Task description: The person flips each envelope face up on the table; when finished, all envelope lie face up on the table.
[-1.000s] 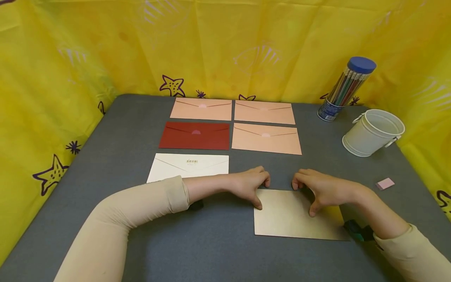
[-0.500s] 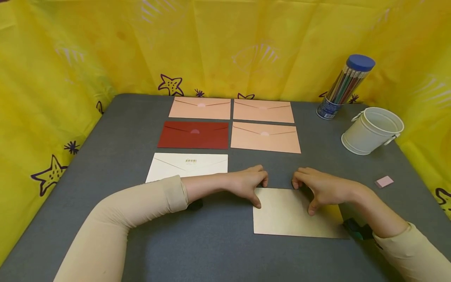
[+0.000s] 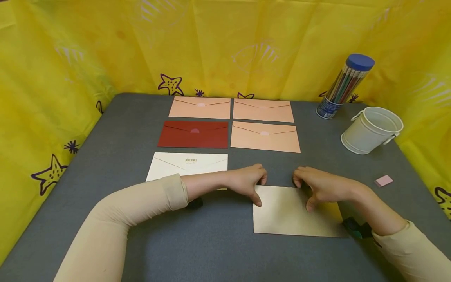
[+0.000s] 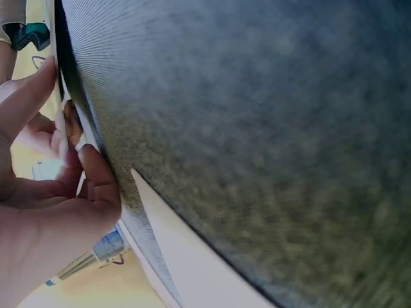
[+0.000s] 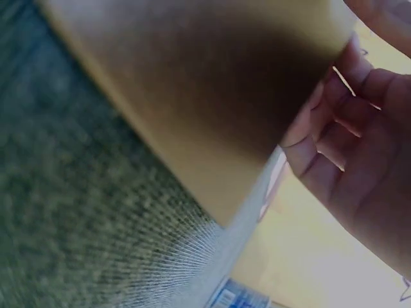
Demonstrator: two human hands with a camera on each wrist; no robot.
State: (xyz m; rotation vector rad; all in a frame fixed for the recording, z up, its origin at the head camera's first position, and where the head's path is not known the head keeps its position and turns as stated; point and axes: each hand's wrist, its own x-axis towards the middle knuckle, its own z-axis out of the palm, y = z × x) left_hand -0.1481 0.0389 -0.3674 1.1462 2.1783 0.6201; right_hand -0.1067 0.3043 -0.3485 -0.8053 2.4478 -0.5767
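A plain gold envelope (image 3: 285, 219) lies flat on the grey table, front right of the middle. My left hand (image 3: 248, 182) grips its far left corner, thumb on the top face and fingers bent at the far edge. Farther right, my right hand (image 3: 322, 186) holds the same far edge, its thumb over the face. In the right wrist view, the bent fingers (image 5: 334, 128) meet the edge of the gold envelope (image 5: 160, 64). A white envelope (image 3: 190, 162) lies to the left, partly hidden under my left forearm.
Behind are a red envelope (image 3: 193, 135) and three peach envelopes, one (image 3: 266, 137) nearest the gold one. A white pail (image 3: 368, 131), a tilted tube of pencils (image 3: 343, 88) and a pink eraser (image 3: 383, 180) stand right. A yellow curtain (image 3: 211, 39) surrounds the table.
The gold envelope has shifted very slightly away from me, with both hands staying at its far edge. The other things keep their places.
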